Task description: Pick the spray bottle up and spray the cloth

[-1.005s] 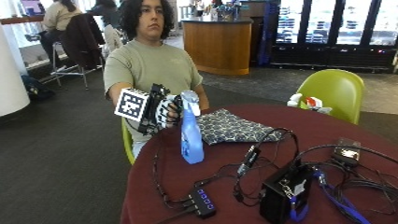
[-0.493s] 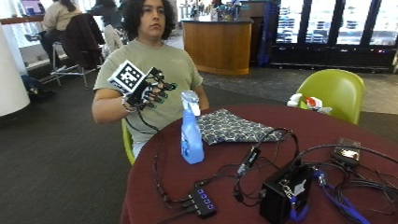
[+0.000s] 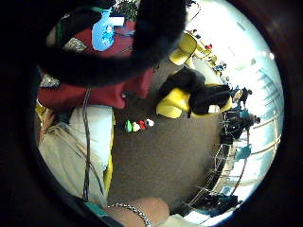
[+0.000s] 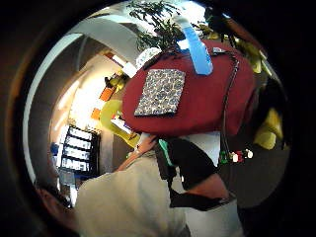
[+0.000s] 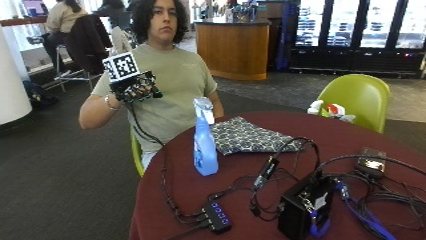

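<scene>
I read this as a café or canteen-style public seating area rather than a home or lab. Behind the person I see a curved wooden service counter [image 5: 239, 47] with items standing on top, and next to it a row of tall glass-door refrigerated cases [image 5: 359, 30] of the kind shops use for drinks. The seating fits too: a round table with a dark red top [image 5: 373, 145], a lime-green moulded chair [image 5: 356, 100] pulled up to it, more yellow-green chairs [image 3: 182, 97] scattered on the dark carpeted floor [image 5: 60, 175], and another person seated on a stool at a high ledge [image 5: 23, 21] in the background. A leafy plant [image 4: 158, 22] shows overhead in the thumb-side palm view.
</scene>
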`<state>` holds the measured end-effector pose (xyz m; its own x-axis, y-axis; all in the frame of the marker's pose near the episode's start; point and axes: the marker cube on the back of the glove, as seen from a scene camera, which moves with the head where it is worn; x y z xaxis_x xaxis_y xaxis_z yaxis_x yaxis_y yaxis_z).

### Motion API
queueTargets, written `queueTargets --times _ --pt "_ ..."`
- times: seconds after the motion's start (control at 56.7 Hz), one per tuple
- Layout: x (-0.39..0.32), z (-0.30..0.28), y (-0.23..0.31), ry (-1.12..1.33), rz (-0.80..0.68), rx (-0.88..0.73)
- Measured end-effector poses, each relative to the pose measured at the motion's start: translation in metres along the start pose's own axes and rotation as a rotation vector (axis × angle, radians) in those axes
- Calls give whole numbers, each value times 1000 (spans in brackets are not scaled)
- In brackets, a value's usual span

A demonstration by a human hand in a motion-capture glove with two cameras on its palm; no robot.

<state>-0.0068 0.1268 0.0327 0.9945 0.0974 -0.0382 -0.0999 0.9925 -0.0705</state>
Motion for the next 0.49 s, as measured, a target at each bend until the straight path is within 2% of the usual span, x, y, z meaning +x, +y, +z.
queueTargets --times 0.07,0.264,0.335,0.493 --pt "-3 -4 7 8 34 23" --pt "-2 -5 -16 -19 -4 76" --pt "-3 2 -34 -84 -1 89" --pt "-7 24 -81 -345 -9 -12"
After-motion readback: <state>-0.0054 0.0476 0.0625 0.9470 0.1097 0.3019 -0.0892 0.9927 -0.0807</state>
